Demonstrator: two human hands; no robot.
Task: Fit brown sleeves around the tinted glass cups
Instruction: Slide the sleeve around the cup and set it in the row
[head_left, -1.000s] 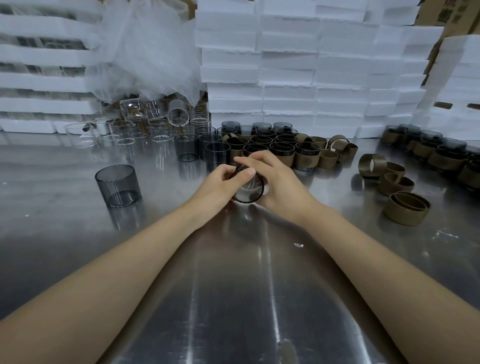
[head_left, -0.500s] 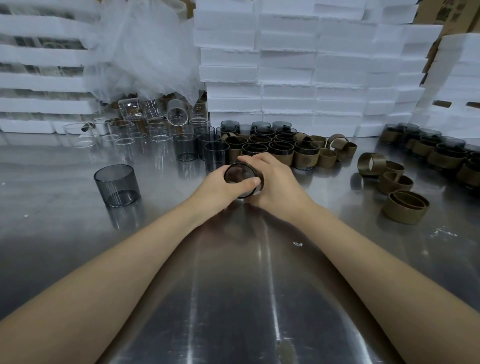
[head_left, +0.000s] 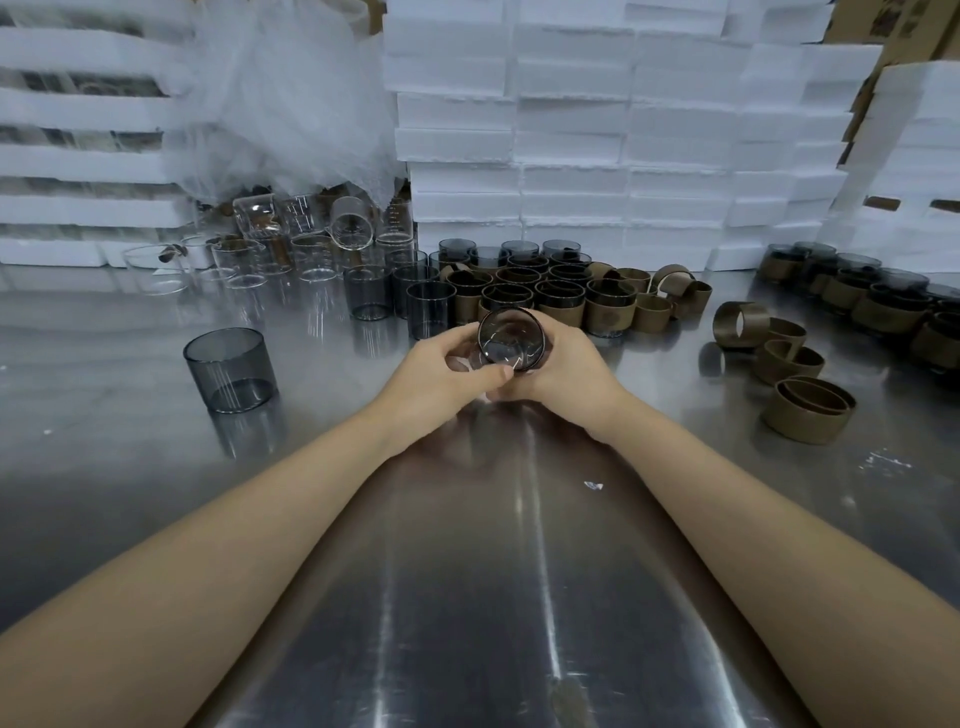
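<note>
Your left hand (head_left: 441, 374) and right hand (head_left: 566, 364) both grip one tinted glass cup (head_left: 511, 340), tipped, a round end facing you; loose brown sleeves (head_left: 808, 410) lie right on the tabletop (head_left: 467, 571)

A single wide-angle camera sits on the person's head and looks forward and down across the metal surface (head_left: 156, 519). Both forearms run in from the bottom corners, very near the lens. They meet just above mid-frame, where the left hand (head_left: 441, 374) and right hand (head_left: 566, 369) hold a glass cup (head_left: 511, 340). The far edge of the surface, lined with white foam stacks (head_left: 571, 130), crosses the upper part, farther off.
</note>
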